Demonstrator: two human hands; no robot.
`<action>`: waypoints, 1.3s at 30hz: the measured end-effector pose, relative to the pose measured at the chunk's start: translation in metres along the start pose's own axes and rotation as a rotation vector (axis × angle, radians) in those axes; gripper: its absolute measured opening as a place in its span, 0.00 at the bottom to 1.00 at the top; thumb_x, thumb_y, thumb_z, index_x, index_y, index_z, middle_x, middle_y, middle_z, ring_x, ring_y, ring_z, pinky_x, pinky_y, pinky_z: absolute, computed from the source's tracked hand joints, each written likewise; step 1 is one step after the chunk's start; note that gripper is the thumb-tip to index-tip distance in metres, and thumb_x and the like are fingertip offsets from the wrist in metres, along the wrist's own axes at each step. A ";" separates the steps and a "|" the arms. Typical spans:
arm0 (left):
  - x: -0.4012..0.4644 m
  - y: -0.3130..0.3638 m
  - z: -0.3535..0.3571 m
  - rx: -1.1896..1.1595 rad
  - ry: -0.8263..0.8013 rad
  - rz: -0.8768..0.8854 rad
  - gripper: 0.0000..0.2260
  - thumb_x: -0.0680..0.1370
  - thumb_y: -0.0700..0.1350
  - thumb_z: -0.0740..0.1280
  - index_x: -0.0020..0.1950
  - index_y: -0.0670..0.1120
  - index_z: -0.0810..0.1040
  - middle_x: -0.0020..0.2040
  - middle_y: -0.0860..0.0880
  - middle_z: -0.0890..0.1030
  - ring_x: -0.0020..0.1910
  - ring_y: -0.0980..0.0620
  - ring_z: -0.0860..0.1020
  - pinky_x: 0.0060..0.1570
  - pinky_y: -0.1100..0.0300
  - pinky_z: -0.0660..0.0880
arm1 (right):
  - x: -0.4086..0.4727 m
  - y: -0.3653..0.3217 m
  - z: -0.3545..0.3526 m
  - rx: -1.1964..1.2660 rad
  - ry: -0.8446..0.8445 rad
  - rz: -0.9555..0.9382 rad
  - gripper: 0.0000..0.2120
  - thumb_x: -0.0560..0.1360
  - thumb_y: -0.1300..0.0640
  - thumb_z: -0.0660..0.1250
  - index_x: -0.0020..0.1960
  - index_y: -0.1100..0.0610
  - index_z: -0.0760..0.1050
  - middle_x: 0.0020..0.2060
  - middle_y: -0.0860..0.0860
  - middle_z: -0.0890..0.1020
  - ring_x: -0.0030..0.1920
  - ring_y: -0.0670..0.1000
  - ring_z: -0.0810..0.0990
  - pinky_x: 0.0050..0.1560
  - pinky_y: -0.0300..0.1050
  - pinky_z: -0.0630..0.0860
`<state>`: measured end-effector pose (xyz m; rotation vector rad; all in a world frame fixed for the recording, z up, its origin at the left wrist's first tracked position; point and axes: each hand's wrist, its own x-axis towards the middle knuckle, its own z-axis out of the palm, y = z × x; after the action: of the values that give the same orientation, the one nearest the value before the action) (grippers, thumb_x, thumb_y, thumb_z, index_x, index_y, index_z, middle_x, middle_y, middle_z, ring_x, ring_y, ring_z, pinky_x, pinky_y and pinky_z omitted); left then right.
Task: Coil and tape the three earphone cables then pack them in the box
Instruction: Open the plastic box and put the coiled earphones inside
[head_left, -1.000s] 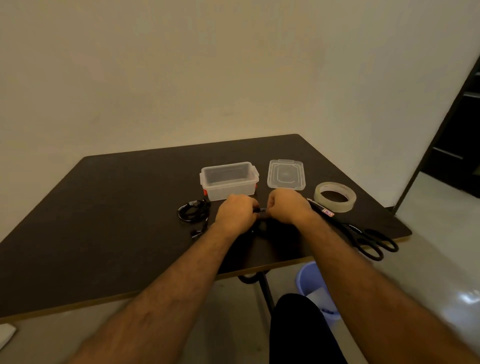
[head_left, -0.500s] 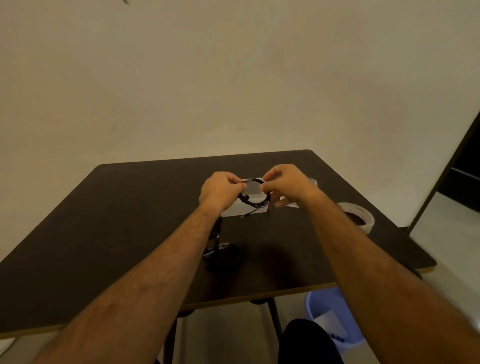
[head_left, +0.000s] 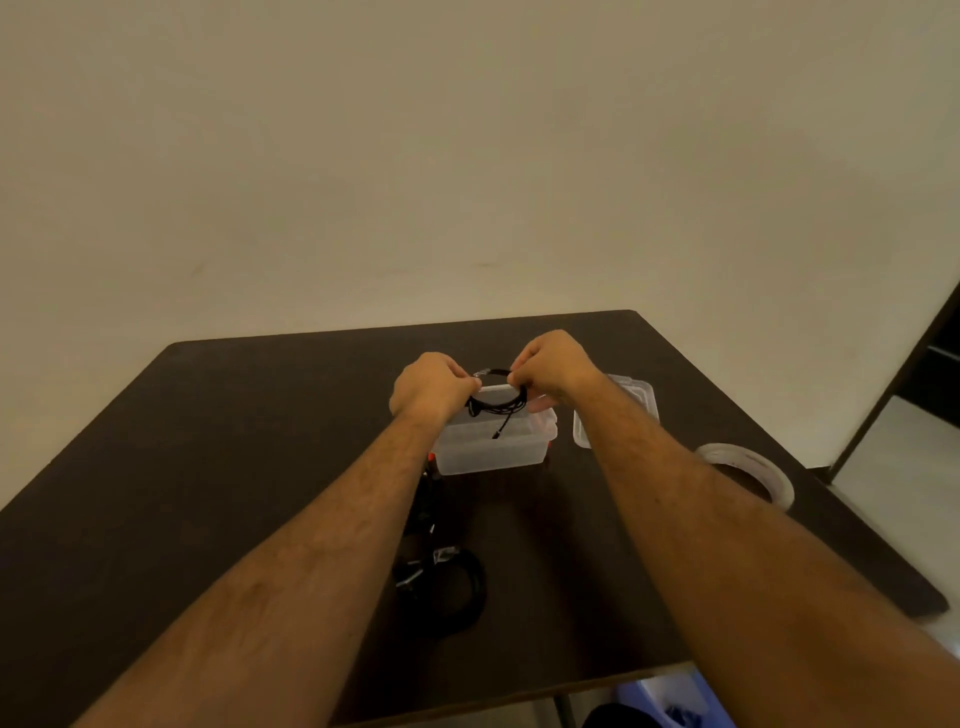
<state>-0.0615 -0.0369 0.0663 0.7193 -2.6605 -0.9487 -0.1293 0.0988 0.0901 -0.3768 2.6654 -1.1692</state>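
Box (head_left: 491, 452) translucent frosted plastic; table (head_left: 208, 467) dark matt; tape roll (head_left: 748, 470) clear glossy.

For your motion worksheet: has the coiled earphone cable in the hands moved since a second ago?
Yes. The coiled cable has been lifted off the table and away from the person; both hands now hold it over the open box.

The right forearm hides part of the lid (head_left: 635, 395).

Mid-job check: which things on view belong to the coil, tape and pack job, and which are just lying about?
Job:
coiled cable, held by left hand and right hand over the box
clear box
box lid
tape roll
coiled cables on the table

Lying about:
blue bin under the table
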 end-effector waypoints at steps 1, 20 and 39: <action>0.001 0.001 0.005 0.094 -0.009 -0.004 0.06 0.77 0.52 0.70 0.49 0.51 0.82 0.44 0.52 0.82 0.42 0.53 0.80 0.38 0.57 0.78 | 0.005 0.003 0.004 -0.094 -0.001 0.001 0.02 0.73 0.62 0.73 0.46 0.61 0.82 0.43 0.57 0.85 0.42 0.53 0.86 0.46 0.51 0.84; -0.008 0.017 0.022 0.555 -0.070 0.142 0.04 0.78 0.42 0.69 0.53 0.44 0.79 0.36 0.48 0.72 0.38 0.50 0.74 0.41 0.56 0.73 | -0.004 -0.004 0.026 -0.744 0.093 -0.136 0.02 0.78 0.59 0.67 0.47 0.56 0.75 0.34 0.52 0.72 0.38 0.50 0.76 0.41 0.45 0.73; -0.073 -0.106 -0.047 0.292 -0.067 -0.049 0.09 0.79 0.53 0.68 0.52 0.50 0.82 0.46 0.52 0.81 0.44 0.55 0.78 0.44 0.56 0.77 | -0.089 -0.012 0.086 -0.299 -0.096 -0.150 0.10 0.76 0.49 0.70 0.51 0.56 0.78 0.40 0.52 0.84 0.38 0.49 0.85 0.43 0.47 0.84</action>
<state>0.0575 -0.0950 0.0308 0.8293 -2.8875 -0.6105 -0.0188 0.0597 0.0495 -0.6739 2.7670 -0.7631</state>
